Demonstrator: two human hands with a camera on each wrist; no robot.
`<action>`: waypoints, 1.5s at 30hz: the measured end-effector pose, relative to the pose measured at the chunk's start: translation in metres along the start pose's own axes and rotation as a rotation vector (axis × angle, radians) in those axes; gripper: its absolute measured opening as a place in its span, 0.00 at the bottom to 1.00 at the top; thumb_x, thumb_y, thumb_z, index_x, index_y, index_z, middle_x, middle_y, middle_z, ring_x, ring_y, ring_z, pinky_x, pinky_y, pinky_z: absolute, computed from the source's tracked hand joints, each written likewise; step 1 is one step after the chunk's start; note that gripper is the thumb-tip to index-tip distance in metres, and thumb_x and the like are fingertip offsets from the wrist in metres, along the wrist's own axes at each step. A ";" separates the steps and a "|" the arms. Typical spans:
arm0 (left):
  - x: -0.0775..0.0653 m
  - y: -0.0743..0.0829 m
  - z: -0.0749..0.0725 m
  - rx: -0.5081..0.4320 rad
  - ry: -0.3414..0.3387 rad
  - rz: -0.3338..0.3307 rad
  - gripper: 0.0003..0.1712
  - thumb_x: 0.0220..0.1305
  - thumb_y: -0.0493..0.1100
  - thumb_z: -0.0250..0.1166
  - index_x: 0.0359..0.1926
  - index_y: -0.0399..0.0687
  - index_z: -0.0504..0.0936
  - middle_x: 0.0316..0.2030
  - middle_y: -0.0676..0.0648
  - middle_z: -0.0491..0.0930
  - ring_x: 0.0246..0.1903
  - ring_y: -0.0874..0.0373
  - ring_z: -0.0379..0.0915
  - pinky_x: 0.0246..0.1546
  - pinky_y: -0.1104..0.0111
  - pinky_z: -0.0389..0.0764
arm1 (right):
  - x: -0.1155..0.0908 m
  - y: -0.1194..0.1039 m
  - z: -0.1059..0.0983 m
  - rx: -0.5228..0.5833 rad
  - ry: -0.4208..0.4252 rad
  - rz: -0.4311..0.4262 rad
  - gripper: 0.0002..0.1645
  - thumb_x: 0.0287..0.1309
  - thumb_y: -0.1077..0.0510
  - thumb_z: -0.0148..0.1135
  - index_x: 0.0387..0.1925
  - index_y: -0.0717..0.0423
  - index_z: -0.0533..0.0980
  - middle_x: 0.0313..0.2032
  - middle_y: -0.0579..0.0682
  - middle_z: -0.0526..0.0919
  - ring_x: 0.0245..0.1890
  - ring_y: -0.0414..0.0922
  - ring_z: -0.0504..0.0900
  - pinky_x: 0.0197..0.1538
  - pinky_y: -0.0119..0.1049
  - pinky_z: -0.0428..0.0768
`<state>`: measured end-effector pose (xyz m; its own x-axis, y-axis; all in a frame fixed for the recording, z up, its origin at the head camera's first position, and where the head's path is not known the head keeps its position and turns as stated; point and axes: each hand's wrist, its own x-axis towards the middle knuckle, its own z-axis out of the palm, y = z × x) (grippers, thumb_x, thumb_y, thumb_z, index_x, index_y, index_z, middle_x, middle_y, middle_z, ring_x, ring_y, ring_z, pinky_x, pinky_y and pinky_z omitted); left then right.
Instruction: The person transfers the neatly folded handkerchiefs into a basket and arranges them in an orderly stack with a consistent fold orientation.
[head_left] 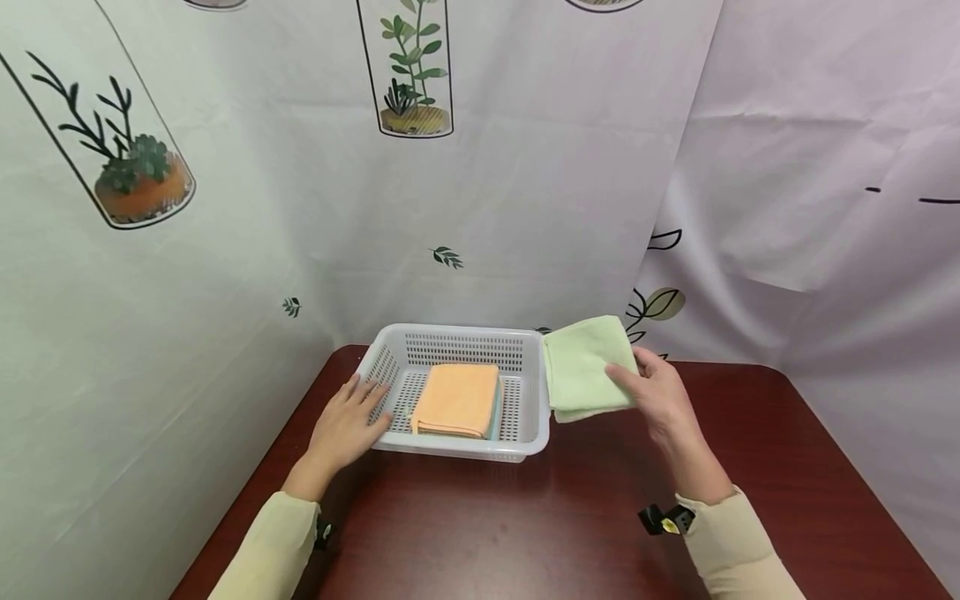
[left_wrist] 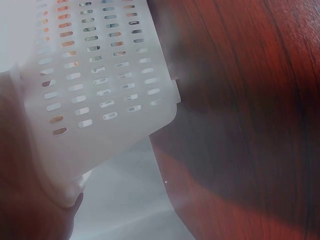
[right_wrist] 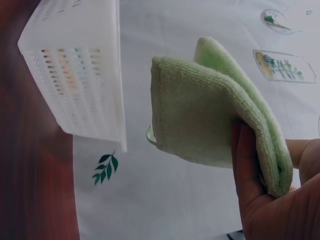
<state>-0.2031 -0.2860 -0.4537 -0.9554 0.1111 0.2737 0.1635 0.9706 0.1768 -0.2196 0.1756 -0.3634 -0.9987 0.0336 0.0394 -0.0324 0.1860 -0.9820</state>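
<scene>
My right hand pinches a folded light-green towel between thumb and fingers. The towel hangs in the air just past the right rim of a white plastic basket. From the right wrist view, the folded towel stands apart from the basket wall, its layers bent over the fingers. Over the basket's left rim lies my left hand, fingers spread and relaxed. Inside the basket is a folded orange towel, with a light-blue cloth showing under its right edge.
The basket stands toward the back of a dark red wooden table. Behind and to the left hangs a white sheet printed with plants. A black wrist device sits at the right cuff.
</scene>
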 end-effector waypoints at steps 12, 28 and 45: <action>-0.001 -0.003 0.000 0.010 0.003 0.005 0.34 0.69 0.56 0.58 0.71 0.46 0.72 0.71 0.36 0.68 0.75 0.34 0.50 0.73 0.40 0.54 | 0.003 -0.006 0.022 0.020 -0.019 -0.016 0.30 0.65 0.58 0.67 0.66 0.63 0.71 0.38 0.47 0.84 0.30 0.36 0.85 0.37 0.29 0.83; -0.001 -0.001 0.001 0.010 -0.001 -0.003 0.35 0.69 0.57 0.57 0.72 0.45 0.72 0.71 0.36 0.68 0.75 0.34 0.49 0.73 0.41 0.54 | 0.007 -0.007 0.050 0.065 -0.021 -0.018 0.27 0.64 0.60 0.67 0.62 0.64 0.74 0.40 0.53 0.84 0.29 0.38 0.84 0.35 0.30 0.83; 0.000 0.001 -0.001 0.013 -0.006 -0.007 0.35 0.69 0.55 0.57 0.72 0.45 0.71 0.71 0.36 0.67 0.75 0.34 0.49 0.74 0.41 0.53 | 0.013 -0.011 0.073 0.137 -0.014 -0.014 0.27 0.63 0.63 0.67 0.63 0.64 0.74 0.45 0.58 0.84 0.28 0.37 0.83 0.35 0.28 0.82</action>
<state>-0.2028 -0.2852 -0.4527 -0.9579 0.1053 0.2672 0.1533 0.9741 0.1659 -0.2350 0.1019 -0.3658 -0.9985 0.0179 0.0511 -0.0501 0.0506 -0.9975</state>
